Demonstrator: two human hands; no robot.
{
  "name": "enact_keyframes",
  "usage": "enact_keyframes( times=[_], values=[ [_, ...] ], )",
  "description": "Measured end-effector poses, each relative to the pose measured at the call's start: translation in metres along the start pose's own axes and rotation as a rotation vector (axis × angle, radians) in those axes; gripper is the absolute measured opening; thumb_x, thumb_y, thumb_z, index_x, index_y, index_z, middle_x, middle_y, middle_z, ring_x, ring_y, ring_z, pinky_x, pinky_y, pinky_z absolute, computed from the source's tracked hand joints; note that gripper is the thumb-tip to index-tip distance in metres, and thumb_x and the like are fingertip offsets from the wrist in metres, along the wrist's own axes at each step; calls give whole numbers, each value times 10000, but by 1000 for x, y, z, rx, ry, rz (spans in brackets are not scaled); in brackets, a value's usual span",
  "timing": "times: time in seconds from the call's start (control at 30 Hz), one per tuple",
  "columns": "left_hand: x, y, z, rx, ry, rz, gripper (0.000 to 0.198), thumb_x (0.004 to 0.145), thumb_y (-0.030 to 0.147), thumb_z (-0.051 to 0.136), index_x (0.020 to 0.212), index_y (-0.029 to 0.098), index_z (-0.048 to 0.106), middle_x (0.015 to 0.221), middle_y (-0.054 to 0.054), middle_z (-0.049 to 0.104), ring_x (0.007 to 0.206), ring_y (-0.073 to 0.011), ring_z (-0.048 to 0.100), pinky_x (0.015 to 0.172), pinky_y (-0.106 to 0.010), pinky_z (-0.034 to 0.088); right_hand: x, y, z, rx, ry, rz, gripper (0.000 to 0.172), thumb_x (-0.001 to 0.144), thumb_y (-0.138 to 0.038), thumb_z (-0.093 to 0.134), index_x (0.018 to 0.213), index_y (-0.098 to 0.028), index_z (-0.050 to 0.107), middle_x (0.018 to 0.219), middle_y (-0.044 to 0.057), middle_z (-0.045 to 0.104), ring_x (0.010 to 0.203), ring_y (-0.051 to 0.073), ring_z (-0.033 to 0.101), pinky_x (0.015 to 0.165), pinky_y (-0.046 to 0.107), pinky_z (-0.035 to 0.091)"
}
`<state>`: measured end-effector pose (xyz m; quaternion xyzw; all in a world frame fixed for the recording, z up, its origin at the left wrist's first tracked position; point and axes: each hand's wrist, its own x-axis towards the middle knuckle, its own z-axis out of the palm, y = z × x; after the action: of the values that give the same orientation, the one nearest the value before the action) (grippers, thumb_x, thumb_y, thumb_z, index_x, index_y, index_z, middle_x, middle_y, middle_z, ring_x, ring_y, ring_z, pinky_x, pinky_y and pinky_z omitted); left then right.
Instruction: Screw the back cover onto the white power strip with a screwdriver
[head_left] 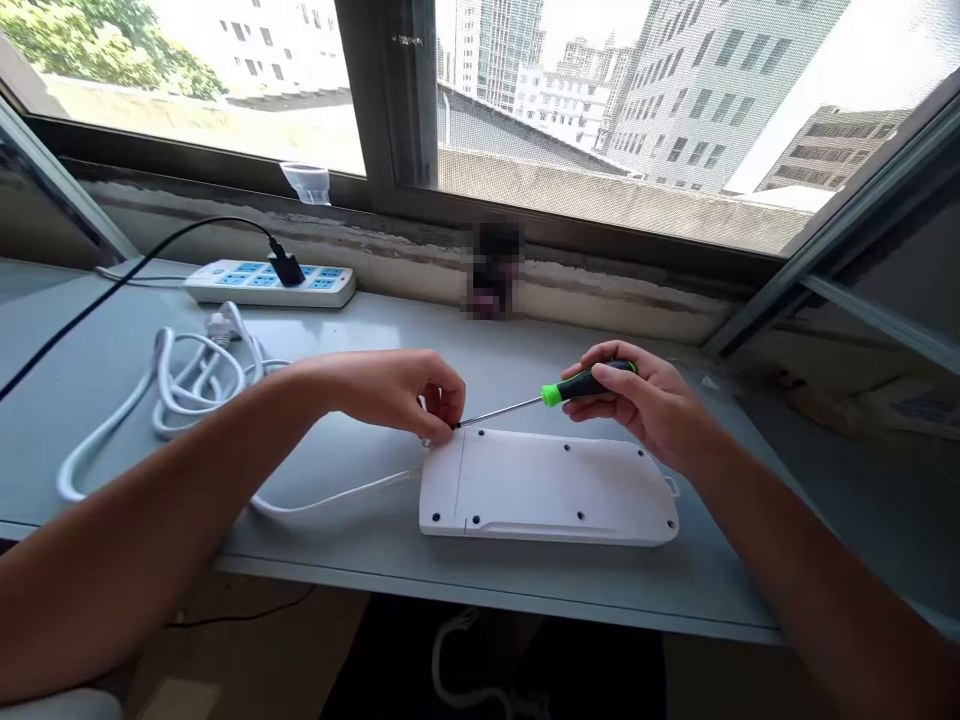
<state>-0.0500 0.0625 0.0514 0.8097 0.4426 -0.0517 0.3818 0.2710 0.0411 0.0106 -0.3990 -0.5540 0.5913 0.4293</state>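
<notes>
Our right hand (637, 405) grips a screwdriver (581, 385), its tip at the near corner of the white power strip (547, 490), which lies upside down on the bench (337, 550); our left hand (394, 392) pinches that corner.

White power strip (247, 284), black plug (286, 268) in, on desk (375, 340) below window (525, 110).

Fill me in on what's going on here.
A person is handling a white power strip lying underside up on a grey ledge by a window. Their right hand grips a green-and-black screwdriver, its tip at the strip's far left corner, where the left hand pinches in close. A white cord runs from the strip to a loose coil on the ledge. Behind, a second power strip holds a black plug.
</notes>
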Motion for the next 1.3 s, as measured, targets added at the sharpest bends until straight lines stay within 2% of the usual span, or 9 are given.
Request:
enact_keyframes(
  times=[0.23,0.53,0.9,1.3],
  values=[
    [-2,-7,-3,-40,-21,41,164,831,322,744,963,240,795,973,-7,809,898,-180,727,728,-221,504,3,2,0,15,40,30,323,892,-439,831,1033,-193,676,1064,59,793,816,184,798,785,335,699],
    [-1,-5,-3,-27,-22,44,134,846,288,721,947,230,787,933,-7,810,869,-175,733,715,-220,505,7,8,4,42,86,60,374,888,-498,829,1019,-198,649,980,45,800,762,167,792,753,303,691],
    [-2,-8,-4,-12,-33,23,198,844,350,743,998,233,783,1002,-8,808,903,-178,726,729,-225,503,6,11,6,64,122,64,402,873,-519,838,1028,-193,661,998,45,802,763,161,800,756,270,691],
    [2,-6,1,-4,27,22,198,824,381,760,950,238,813,922,-7,809,801,-169,715,659,-233,482,6,9,9,75,129,58,393,880,-516,834,1018,-189,665,987,36,803,754,143,793,754,257,693]
  ],
)
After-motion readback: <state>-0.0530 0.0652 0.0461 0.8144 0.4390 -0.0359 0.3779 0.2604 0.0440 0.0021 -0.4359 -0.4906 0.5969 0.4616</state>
